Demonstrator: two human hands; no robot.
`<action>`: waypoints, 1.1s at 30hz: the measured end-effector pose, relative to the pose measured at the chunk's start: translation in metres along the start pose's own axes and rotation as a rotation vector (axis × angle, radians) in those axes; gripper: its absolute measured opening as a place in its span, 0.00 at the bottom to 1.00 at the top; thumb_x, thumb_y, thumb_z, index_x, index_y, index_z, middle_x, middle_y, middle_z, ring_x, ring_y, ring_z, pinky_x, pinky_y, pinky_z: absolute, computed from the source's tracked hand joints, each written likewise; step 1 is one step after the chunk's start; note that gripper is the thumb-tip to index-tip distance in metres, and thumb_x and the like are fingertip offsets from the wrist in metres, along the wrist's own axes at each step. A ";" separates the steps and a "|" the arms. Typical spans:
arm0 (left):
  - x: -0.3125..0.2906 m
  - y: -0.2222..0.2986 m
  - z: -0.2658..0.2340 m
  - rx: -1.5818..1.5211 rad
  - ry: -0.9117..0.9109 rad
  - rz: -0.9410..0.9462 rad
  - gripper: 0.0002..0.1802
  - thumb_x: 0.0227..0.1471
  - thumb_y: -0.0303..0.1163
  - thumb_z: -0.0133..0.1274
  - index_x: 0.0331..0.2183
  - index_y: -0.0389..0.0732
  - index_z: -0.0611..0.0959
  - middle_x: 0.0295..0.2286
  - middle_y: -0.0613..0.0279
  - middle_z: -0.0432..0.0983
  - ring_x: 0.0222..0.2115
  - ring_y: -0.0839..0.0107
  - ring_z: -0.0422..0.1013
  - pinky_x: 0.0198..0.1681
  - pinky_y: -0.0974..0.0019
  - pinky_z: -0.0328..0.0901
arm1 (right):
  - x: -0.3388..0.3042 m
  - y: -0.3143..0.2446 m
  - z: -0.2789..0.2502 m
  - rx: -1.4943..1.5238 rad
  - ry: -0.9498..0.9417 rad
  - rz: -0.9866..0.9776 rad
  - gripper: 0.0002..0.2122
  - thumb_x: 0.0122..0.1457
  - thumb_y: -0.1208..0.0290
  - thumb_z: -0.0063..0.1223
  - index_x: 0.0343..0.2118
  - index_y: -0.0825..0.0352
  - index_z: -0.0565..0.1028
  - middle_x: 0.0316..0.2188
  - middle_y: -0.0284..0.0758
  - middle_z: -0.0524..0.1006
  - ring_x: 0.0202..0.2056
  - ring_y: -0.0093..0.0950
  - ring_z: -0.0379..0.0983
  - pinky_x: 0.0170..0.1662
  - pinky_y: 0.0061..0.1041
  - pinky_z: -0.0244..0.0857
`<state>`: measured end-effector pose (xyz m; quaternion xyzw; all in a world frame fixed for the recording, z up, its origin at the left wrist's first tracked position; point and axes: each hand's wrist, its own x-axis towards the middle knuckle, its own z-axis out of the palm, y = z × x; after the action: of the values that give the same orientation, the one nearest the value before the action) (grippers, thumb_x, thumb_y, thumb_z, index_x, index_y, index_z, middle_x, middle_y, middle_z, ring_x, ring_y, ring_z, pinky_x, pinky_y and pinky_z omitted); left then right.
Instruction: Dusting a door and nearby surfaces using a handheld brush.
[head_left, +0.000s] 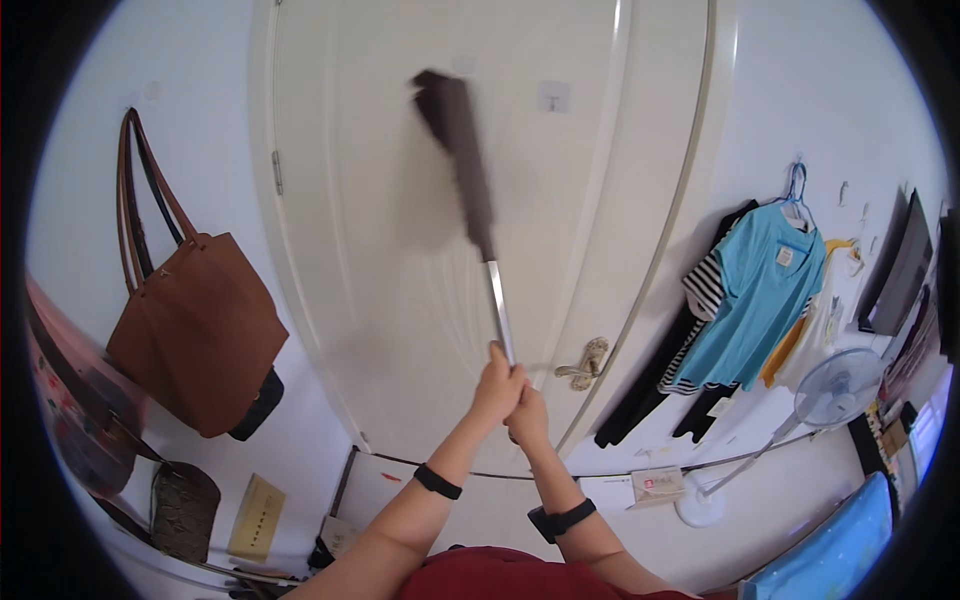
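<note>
Both of my hands are wrapped round the handle of a long duster. My left hand grips it higher up, and my right hand is closed just below, touching the left. The duster has a dark grey-brown head, slightly blurred, on a silver metal pole. It is raised and tilted a little to the left in front of a cream door. Whether its head touches the door, I cannot tell. The lower end of the handle is hidden by my hands.
Brown bags hang on the left wall. The door handle juts out right of my hands. Clothes, including a turquoise shirt, hang on the right wall. Below them a fan stands on the floor, near a blue-covered surface.
</note>
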<state>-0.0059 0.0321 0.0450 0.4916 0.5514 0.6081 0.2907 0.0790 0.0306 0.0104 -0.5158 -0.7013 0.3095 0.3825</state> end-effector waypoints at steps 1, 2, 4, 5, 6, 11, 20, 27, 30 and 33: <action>0.001 0.002 0.018 0.121 -0.080 0.026 0.17 0.53 0.26 0.44 0.43 0.34 0.59 0.25 0.47 0.75 0.26 0.58 0.76 0.29 0.57 0.70 | -0.002 0.005 -0.015 0.156 0.011 0.086 0.11 0.53 0.67 0.51 0.35 0.68 0.75 0.26 0.43 0.78 0.25 0.36 0.76 0.29 0.35 0.67; -0.003 0.008 0.041 0.108 -0.093 0.035 0.17 0.53 0.26 0.44 0.43 0.34 0.59 0.25 0.47 0.75 0.26 0.58 0.76 0.29 0.57 0.70 | -0.005 0.020 -0.031 0.224 0.081 0.025 0.11 0.54 0.68 0.51 0.34 0.71 0.74 0.24 0.43 0.78 0.22 0.33 0.76 0.28 0.31 0.67; -0.016 0.022 0.080 0.387 -0.188 0.139 0.22 0.52 0.31 0.44 0.47 0.33 0.59 0.29 0.40 0.75 0.30 0.46 0.75 0.34 0.49 0.69 | -0.010 0.038 -0.054 0.316 0.189 0.015 0.11 0.55 0.68 0.51 0.34 0.72 0.74 0.24 0.44 0.78 0.24 0.34 0.76 0.28 0.31 0.67; -0.021 0.025 0.094 0.379 -0.201 0.143 0.22 0.52 0.31 0.44 0.47 0.33 0.59 0.29 0.40 0.75 0.30 0.46 0.75 0.34 0.49 0.69 | -0.015 0.047 -0.063 0.421 0.280 0.011 0.11 0.55 0.68 0.50 0.34 0.72 0.74 0.24 0.45 0.78 0.25 0.35 0.76 0.28 0.31 0.67; -0.025 0.028 0.107 0.427 -0.282 0.130 0.25 0.52 0.34 0.44 0.48 0.33 0.59 0.31 0.38 0.75 0.32 0.43 0.73 0.36 0.47 0.68 | -0.019 0.055 -0.076 0.247 0.272 0.003 0.12 0.56 0.68 0.50 0.37 0.72 0.73 0.26 0.47 0.78 0.29 0.39 0.77 0.31 0.33 0.68; -0.036 0.023 0.143 0.524 -0.422 0.119 0.28 0.50 0.38 0.46 0.50 0.33 0.62 0.34 0.37 0.75 0.36 0.41 0.72 0.40 0.46 0.66 | -0.028 0.084 -0.099 0.126 0.283 0.085 0.13 0.56 0.67 0.51 0.39 0.72 0.72 0.28 0.49 0.78 0.33 0.43 0.77 0.33 0.36 0.68; -0.036 0.026 0.068 0.479 -0.170 0.116 0.20 0.48 0.36 0.46 0.43 0.37 0.70 0.28 0.46 0.77 0.32 0.48 0.74 0.37 0.50 0.66 | -0.023 0.049 -0.034 0.231 0.262 -0.145 0.14 0.55 0.65 0.53 0.37 0.73 0.71 0.27 0.48 0.78 0.33 0.45 0.76 0.34 0.38 0.68; -0.023 -0.041 -0.050 0.094 0.134 -0.049 0.11 0.48 0.32 0.45 0.35 0.37 0.69 0.23 0.48 0.75 0.25 0.53 0.74 0.31 0.53 0.67 | -0.027 -0.014 0.054 0.358 -0.171 -0.019 0.12 0.55 0.67 0.52 0.37 0.70 0.73 0.22 0.43 0.78 0.16 0.30 0.74 0.21 0.29 0.65; -0.024 -0.050 -0.077 -0.171 0.236 -0.095 0.04 0.49 0.26 0.44 0.30 0.37 0.67 0.18 0.58 0.69 0.19 0.65 0.72 0.25 0.62 0.67 | -0.026 -0.029 0.072 0.120 -0.268 -0.004 0.12 0.53 0.66 0.53 0.38 0.67 0.74 0.25 0.44 0.79 0.21 0.35 0.76 0.25 0.33 0.68; -0.023 -0.057 -0.091 -0.341 0.295 -0.165 0.04 0.54 0.26 0.42 0.29 0.37 0.66 0.16 0.62 0.67 0.17 0.67 0.71 0.23 0.64 0.67 | -0.026 -0.035 0.079 -0.208 -0.203 -0.187 0.13 0.51 0.66 0.54 0.38 0.67 0.75 0.25 0.44 0.79 0.28 0.40 0.77 0.29 0.38 0.69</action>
<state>-0.0925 -0.0113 -0.0076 0.2943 0.5155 0.7320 0.3344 -0.0009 -0.0068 -0.0065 -0.4513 -0.8093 0.2490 0.2816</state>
